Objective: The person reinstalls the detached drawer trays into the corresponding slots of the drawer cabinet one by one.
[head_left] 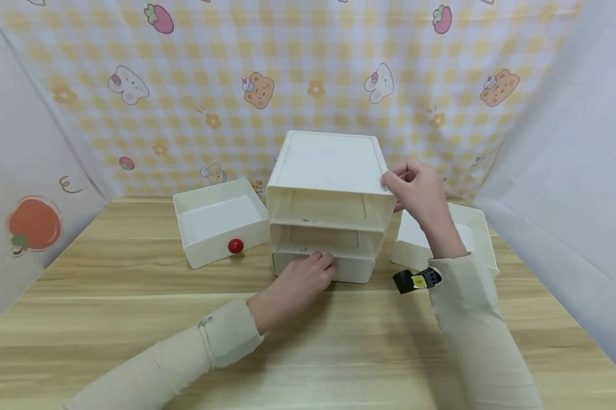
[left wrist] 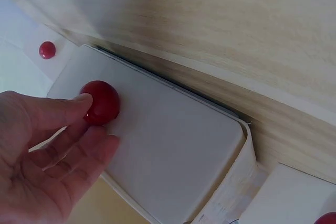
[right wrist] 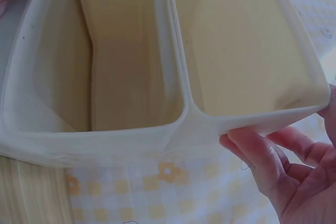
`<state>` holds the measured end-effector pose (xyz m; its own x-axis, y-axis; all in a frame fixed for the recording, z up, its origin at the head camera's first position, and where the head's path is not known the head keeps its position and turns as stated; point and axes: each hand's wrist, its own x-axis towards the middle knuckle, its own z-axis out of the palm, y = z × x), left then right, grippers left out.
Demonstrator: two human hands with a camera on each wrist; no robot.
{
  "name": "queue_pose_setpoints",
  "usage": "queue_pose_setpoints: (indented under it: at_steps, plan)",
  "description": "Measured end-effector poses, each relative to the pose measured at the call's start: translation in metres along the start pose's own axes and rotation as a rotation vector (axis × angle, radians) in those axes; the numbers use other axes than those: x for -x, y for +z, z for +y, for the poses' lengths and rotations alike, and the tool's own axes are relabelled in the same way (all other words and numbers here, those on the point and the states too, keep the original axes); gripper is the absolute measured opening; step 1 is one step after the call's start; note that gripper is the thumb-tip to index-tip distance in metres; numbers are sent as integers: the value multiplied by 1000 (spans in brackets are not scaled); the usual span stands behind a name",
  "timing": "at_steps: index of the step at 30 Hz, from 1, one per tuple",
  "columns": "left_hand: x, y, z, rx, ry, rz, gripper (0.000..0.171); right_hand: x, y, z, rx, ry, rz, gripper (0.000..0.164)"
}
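Observation:
A white three-tier drawer cabinet stands at the middle of the wooden table. Its top and middle compartments are without drawers; the bottom drawer sits in its slot. With thumb and fingers, my left hand pinches the round red knob on that drawer's front, seen in the left wrist view. My right hand grips the cabinet's upper right edge, thumb over the top and fingers against the side wall in the right wrist view.
To the cabinet's left lies a white drawer with a red knob facing front. Another white drawer lies at the right, partly hidden behind my right forearm. A yellow checked curtain hangs behind the table.

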<state>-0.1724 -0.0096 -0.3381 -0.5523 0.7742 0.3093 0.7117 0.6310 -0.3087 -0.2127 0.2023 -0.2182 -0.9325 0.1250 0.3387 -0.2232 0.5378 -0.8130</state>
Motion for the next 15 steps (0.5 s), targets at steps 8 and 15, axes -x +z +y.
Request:
queue_pose_setpoints:
  at_steps: [8, 15]
  plan:
    - [0, -1, -1, 4, 4, 3, 25, -1, -2, 0, 28, 16, -21, 20]
    - [0, -2, -2, 28, 4, 9, 24, -1, -2, -1, 36, 31, -24, 20]
